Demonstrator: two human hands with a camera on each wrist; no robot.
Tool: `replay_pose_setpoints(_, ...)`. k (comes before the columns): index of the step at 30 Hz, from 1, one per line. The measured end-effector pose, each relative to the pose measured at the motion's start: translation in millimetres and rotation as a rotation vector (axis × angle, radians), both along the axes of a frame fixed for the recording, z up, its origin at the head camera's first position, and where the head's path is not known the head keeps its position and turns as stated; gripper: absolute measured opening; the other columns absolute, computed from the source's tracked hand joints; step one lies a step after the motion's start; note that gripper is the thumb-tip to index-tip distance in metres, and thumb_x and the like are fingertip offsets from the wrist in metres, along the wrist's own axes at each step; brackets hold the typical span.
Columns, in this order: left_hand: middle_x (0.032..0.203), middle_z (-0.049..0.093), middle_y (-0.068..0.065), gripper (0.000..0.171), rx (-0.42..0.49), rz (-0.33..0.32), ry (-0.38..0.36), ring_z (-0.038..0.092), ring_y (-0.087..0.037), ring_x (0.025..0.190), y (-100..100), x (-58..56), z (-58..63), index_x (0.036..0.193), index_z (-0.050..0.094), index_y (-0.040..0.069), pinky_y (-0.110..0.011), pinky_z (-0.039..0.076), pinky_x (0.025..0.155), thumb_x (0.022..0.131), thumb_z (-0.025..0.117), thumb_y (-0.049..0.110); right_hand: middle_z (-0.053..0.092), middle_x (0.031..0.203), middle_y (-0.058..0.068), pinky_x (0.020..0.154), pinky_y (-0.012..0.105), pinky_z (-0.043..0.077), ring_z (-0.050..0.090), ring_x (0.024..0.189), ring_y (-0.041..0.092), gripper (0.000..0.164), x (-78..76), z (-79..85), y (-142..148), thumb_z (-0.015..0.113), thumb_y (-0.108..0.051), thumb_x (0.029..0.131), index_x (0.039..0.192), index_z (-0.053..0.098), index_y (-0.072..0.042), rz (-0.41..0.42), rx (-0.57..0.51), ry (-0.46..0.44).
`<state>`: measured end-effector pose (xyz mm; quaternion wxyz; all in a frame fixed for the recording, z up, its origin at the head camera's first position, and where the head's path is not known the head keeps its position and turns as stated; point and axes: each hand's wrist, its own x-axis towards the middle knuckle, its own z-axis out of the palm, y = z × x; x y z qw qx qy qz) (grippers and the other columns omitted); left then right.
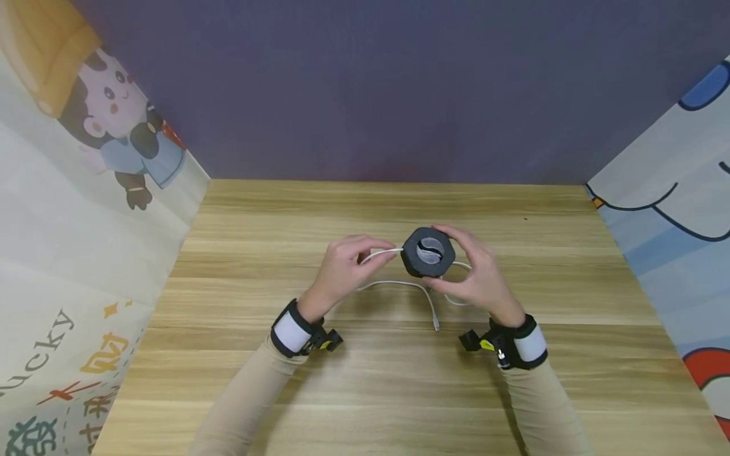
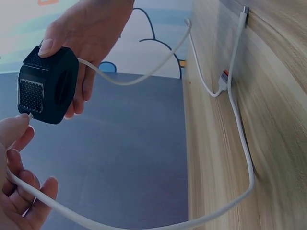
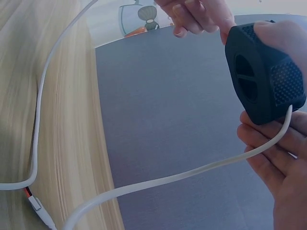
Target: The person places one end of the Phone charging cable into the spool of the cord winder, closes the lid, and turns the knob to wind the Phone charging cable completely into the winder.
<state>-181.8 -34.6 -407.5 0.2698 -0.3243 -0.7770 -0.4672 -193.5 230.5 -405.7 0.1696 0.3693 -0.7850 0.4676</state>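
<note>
A black hexagonal cable winder (image 1: 429, 251) with a round centre is held above the table between both hands. My right hand (image 1: 479, 275) grips it by its edges, thumb on one side and fingers on the other. My left hand (image 1: 348, 263) pinches a white USB cable (image 1: 399, 282) close to where it enters the winder's side. In the right wrist view the cable (image 3: 192, 172) leaves the winder's other side (image 3: 259, 72). One slim plug (image 1: 436, 324) lies on the wood, and a wider plug with a red-orange inside (image 2: 224, 79) shows in the left wrist view.
The wooden table (image 1: 365, 392) ends at a dark blue-grey wall (image 1: 365, 88) behind. Printed cloths, with a cartoon figure (image 1: 125, 114) on the left, stand along both sides. Loose cable loops lie beneath and beside the hands.
</note>
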Motion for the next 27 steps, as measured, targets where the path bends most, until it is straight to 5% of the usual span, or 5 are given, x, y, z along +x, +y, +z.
replay_pose_setpoints(6, 0.079, 0.075, 0.001, 0.011, -0.016, 0.019, 0.008, 0.043, -0.003, 0.053, 2.2, -0.1, 2.2, 0.096, 0.082, 0.009, -0.019, 0.035, 0.049, 0.085, 0.084, 0.011, 0.064, 0.139, 0.016, 0.113, 0.023, 0.04, 0.057, 0.13, 0.015, 0.088, -0.6, -0.1, 0.3, 0.096, -0.029, 0.071, 0.146, 0.056, -0.005, 0.02, -0.004, 0.001)
replay_pose_setpoints(9, 0.078, 0.075, 0.001, 0.009, -0.019, 0.017, 0.012, 0.048, -0.005, 0.056, 3.3, -0.4, 3.2, 0.094, 0.082, 0.009, -0.022, 0.04, 0.05, 0.086, 0.084, 0.012, 0.064, 0.139, 0.015, 0.113, 0.023, 0.04, 0.057, 0.131, 0.016, 0.092, -0.5, 0.3, 0.2, 0.094, -0.008, 0.063, 0.146, 0.056, -0.005, 0.022, 0.001, -0.001)
replay_pose_setpoints(15, 0.079, 0.072, -0.002, 0.006, -0.022, -0.007, 0.029, 0.062, -0.01, 0.067, 5.2, -1.3, 4.9, 0.091, 0.08, 0.006, -0.023, 0.053, 0.059, 0.085, 0.082, 0.007, 0.063, 0.14, 0.015, 0.112, 0.023, 0.04, 0.057, 0.13, 0.017, 0.092, 0.7, 0.7, 0.5, 0.095, -0.01, 0.063, 0.146, 0.056, -0.006, 0.014, 0.008, -0.006)
replay_pose_setpoints(27, 0.081, 0.073, -0.003, 0.006, 0.001, -0.037, 0.045, 0.063, -0.011, 0.07, 5.4, -0.5, 6.4, 0.092, 0.079, 0.005, -0.022, 0.051, 0.058, 0.086, 0.08, 0.004, 0.063, 0.14, 0.016, 0.113, 0.028, 0.042, 0.056, 0.131, 0.014, 0.094, 0.7, 2.8, 2.3, 0.097, -0.012, 0.063, 0.146, 0.056, -0.005, 0.005, 0.005, -0.003)
